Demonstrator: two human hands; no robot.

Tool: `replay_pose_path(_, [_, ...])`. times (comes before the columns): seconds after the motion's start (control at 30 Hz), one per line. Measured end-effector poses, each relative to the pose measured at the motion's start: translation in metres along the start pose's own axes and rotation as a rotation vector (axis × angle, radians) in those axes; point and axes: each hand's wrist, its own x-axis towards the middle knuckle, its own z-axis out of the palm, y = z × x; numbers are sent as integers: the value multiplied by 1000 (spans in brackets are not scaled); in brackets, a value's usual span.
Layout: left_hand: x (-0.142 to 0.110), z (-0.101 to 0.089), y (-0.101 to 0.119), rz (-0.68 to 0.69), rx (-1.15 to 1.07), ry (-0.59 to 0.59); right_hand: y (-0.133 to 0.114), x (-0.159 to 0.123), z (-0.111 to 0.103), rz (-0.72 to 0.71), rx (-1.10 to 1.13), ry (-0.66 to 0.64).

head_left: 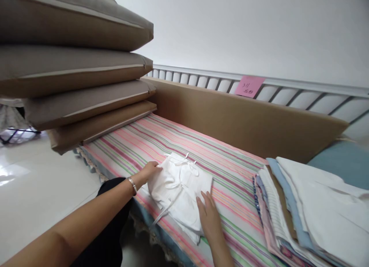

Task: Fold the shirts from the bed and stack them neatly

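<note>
A folded white garment (180, 190) with drawstrings lies on the striped bed sheet (230, 174) near the front edge. My left hand (150, 171), with a bracelet on the wrist, presses against the garment's left edge, fingers curled onto the cloth. My right hand (210, 217) lies flat on the garment's right lower corner, fingers stretched out and together.
A stack of folded clothes (302, 213) lies at the right on the bed. Several brown cushions (75, 67) are piled at the left end. A brown board (245, 117) runs along the back, with a white railing and a pink note (249, 86) behind it. White floor lies at the left.
</note>
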Motion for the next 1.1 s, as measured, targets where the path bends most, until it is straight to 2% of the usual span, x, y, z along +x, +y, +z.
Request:
replay_pose_path(0.1, [-5,0,-8,-37,-122,-55,-2,3,-4,31,60,8])
replay_pose_path(0.17, [-6,-1,-17,-60,-153,-42,-1,4,-7,40,86,23])
replay_pose_path(0.27, [-3,-2,-24,-64,-112,38,1,5,-9,33,64,55])
replay_pose_path(0.33, [-1,-1,-22,-24,-59,112,0,4,-9,-6,-11,61])
replay_pose_path(0.37, [-1,1,-18,32,-25,146,-3,3,-8,-37,-67,60])
replay_pose_path(0.43, [-3,8,-11,256,121,169,-12,-1,-6,-99,-196,36])
replay_pose_path(0.5, [-6,18,-8,536,366,94,-22,-7,-2,-124,-310,-16])
replay_pose_path(0.57, [-8,29,-13,702,616,-19,-29,-12,3,-107,-377,-73])
replay_pose_path(0.63, [-7,37,-25,708,761,-94,-31,-16,9,-82,-412,-105])
replay_pose_path(0.8, [6,40,-53,721,892,-105,-21,-21,23,-91,-449,-86])
replay_pose_path(1.0, [8,41,-55,753,909,-89,-18,-22,26,-100,-414,-54])
replay_pose_path(1.1, [8,42,-55,743,875,-71,-17,-22,23,-110,-301,-49])
